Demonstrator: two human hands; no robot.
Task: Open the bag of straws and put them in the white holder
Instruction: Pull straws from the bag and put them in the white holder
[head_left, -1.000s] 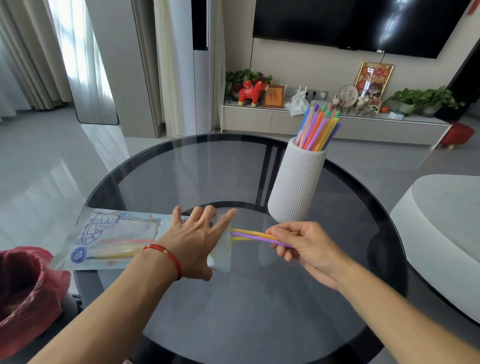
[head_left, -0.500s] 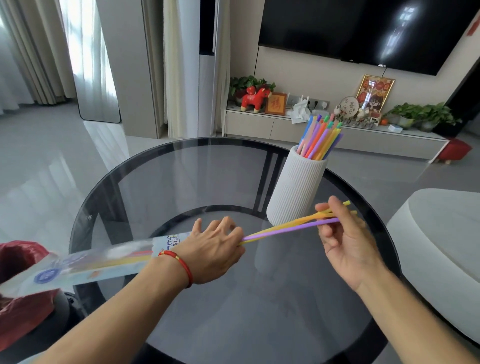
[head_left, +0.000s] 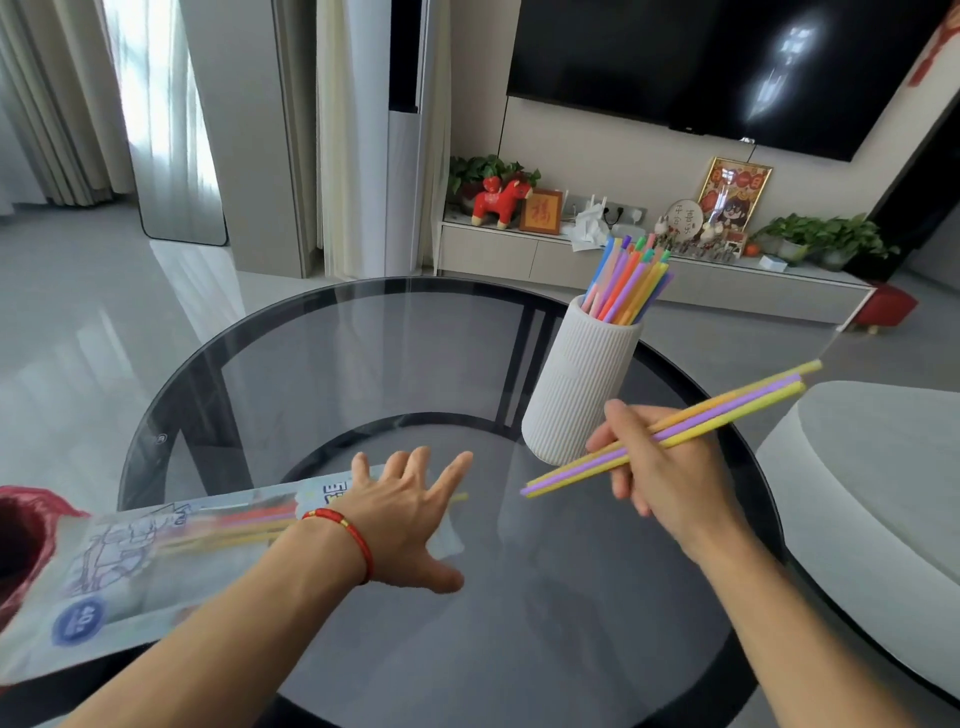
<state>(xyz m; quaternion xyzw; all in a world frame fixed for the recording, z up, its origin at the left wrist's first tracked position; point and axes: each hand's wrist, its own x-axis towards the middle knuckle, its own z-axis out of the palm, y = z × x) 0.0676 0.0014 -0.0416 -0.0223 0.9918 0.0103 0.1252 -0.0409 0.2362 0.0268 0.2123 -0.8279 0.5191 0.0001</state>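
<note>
Clear printed bag (head_left: 156, 561) flat on the counter at my left, opening under my left hand (head_left: 410, 514), few straws (head_left: 249, 525) inside, three straws (head_left: 696, 421) slanted in my right hand (head_left: 660, 467), ribbed white holder (head_left: 576, 384) upright, full of coloured straws (head_left: 626, 283).

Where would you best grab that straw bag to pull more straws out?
Probably at the open end of the bag, coming from the right: it lies flat, mouth under the left hand, and a yellow straw tip pokes out there for fingers to pinch.
</note>
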